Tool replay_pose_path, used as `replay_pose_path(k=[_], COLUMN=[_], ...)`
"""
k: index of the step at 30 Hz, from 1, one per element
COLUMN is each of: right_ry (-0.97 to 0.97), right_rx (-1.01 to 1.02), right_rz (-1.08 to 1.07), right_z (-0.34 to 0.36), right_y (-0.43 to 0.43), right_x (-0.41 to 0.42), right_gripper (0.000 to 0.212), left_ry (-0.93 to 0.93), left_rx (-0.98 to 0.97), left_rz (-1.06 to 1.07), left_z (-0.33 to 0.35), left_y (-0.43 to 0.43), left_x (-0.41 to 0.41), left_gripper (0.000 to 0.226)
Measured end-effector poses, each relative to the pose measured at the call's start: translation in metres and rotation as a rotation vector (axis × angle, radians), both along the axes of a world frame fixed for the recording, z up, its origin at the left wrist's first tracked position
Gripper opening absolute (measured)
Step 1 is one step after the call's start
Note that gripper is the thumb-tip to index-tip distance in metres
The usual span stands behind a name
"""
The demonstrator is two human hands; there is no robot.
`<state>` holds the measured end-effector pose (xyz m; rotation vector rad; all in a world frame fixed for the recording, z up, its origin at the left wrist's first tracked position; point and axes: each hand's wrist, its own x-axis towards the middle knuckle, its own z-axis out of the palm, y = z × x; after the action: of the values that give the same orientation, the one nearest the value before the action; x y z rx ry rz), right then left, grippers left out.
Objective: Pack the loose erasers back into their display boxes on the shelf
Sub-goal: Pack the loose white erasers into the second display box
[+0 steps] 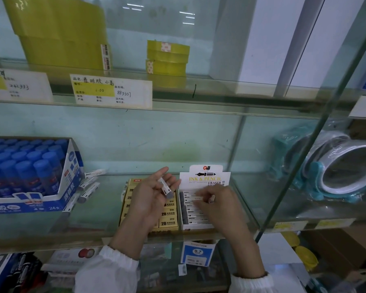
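My left hand (150,195) is raised palm up over the yellow 2B eraser box (167,218) and holds grey-and-white erasers (166,187) in its fingers. My right hand (218,203) rests on the white "Ink & Pencil Eraser" display box (205,178), its fingertips pinching one eraser (210,200) among the rows inside. Several loose grey-and-white erasers (89,187) lie on the glass shelf (104,210) between the glue-stick box and the yellow box.
A blue box of glue sticks (30,176) stands at the left of the shelf. Rolls of tape in teal wrap (336,166) lie behind a glass divider at right. Yellow tape rolls (167,58) and price labels (111,90) sit on the shelf above.
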<state>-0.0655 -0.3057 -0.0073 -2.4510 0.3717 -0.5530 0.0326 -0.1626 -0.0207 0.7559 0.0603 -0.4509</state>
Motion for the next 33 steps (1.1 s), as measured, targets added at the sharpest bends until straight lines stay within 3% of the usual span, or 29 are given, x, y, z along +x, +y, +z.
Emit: replay_pose_path(k=[2,6,8,11,14,19,21,27,33], right_ry=[-0.08,-0.158,-0.197,-0.265,-0.335,-0.47,-0.479,-0.174,-0.136], right_rx=[-0.029,-0.103,-0.175,-0.145,0.006,0.568,0.626,0.084,-0.076], right_rz=[0.005,0.223,0.238,0.226,0.221,0.122,0.113,0.115,0.152], right_z=[-0.003,-0.002,-0.003,-0.004,-0.001,0.01,0.01,0.0,-0.007], right_y=[0.005,0.028,0.035,0.033,0.03,0.018,0.005,-0.02,-0.006], right_x=[0.005,0.015,0.021,0.027,0.027,0.013,0.008,0.003,0.016], right_gripper=[0.031,0.048,0.046,0.028,0.016,0.005,0.007,0.017,0.013], left_ry=[-0.013,-0.089,-0.104,-0.11,-0.11,-0.082,-0.077,-0.076,-0.07], left_rx=[-0.01,0.111,0.129,0.105,0.085,0.051,0.036,0.045,0.031], left_rz=[-0.014,-0.072,-0.079,-0.072,-0.051,-0.038,-0.044,-0.05,-0.051], left_z=[0.0,0.0,0.001,0.003,0.002,0.001,0.001,0.0,0.0], left_y=[0.0,0.003,0.004,0.004,0.004,0.002,0.001,0.0,0.001], left_x=[0.0,0.001,0.0,-0.001,-0.002,-0.001,-0.002,0.0,0.0], left_gripper=[0.048,0.044,0.04,0.035,0.03,0.029,0.028,0.028,0.027])
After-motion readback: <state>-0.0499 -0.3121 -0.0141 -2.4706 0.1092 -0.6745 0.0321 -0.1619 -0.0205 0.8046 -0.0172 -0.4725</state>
